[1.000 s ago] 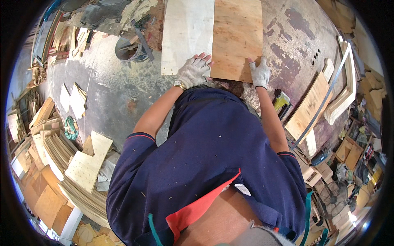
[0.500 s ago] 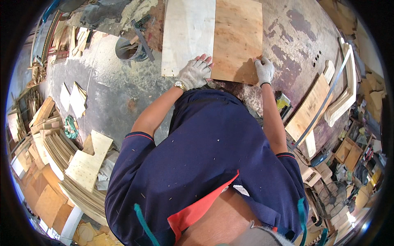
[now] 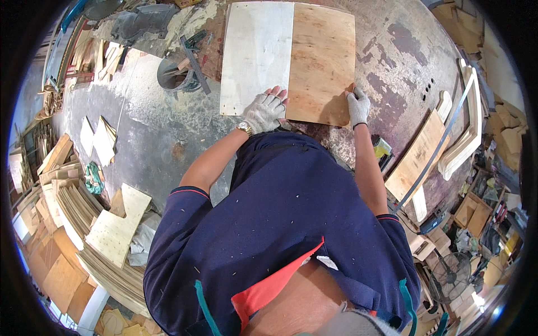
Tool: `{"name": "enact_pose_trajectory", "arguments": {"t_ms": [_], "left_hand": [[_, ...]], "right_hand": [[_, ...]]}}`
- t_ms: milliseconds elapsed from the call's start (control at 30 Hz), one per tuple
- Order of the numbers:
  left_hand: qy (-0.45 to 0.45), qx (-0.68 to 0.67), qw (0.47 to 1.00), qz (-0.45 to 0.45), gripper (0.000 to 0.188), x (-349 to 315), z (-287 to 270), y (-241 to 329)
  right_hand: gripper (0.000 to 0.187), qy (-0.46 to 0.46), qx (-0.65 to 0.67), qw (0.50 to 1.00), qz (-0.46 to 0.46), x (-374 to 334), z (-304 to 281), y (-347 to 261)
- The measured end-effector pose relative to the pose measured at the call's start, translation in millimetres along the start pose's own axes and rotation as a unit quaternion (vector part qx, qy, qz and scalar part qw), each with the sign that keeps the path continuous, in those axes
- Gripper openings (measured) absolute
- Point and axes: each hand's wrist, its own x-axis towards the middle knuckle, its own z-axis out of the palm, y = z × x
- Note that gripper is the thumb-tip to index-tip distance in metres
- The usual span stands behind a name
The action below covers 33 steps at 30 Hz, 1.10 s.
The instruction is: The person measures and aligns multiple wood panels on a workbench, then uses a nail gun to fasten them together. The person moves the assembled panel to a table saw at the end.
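Note:
A flat plywood panel lies in front of me. Its left half is a pale board (image 3: 256, 61) and its right half a browner board (image 3: 323, 67), meeting along a straight seam. My left hand (image 3: 264, 113), in a whitish work glove with bare fingertips, rests on the pale board's near edge by the seam, its fingers stretched out. At the near right corner, my right hand (image 3: 358, 106), gloved the same way, grips the brown board's edge with the thumb on top. The fingers below that edge are partly hidden.
A bucket (image 3: 172, 74) with wood scraps stands left of the panel. A yellow-and-black tool (image 3: 382, 148) lies beyond my right forearm. Farther right are a leaning wooden board (image 3: 413, 159) and a long metal strip (image 3: 445, 137). Stacked plywood pieces (image 3: 120, 224) fill the lower left.
The panel sits slightly lower in the picture, and its far edge has come into view. Much of the surroundings shifts slightly too. Both hands keep their places on the panel.

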Motion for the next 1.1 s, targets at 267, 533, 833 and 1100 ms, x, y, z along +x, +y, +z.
{"name": "enact_pose_trajectory", "arguments": {"t_ms": [267, 533, 833, 1100], "left_hand": [[0.019, 0.005, 1.000, 0.007, 0.072, 1, 1, 0], [0.020, 0.005, 1.000, 0.006, 0.074, 1, -2, 1], [0.008, -0.020, 1.000, 0.018, 0.076, 1, -4, -3], [0.029, -0.003, 0.999, 0.022, 0.071, -1, 1, -3]], "right_hand": [[0.051, -0.017, 0.015, 1.000, 0.009, 8, 3, 15], [0.051, -0.029, 0.017, 0.999, 0.040, 6, 1, 13], [0.051, -0.037, -0.003, 0.999, 0.034, 9, -1, 16], [0.048, -0.045, 0.032, 0.998, 0.030, 8, 0, 18]]}}
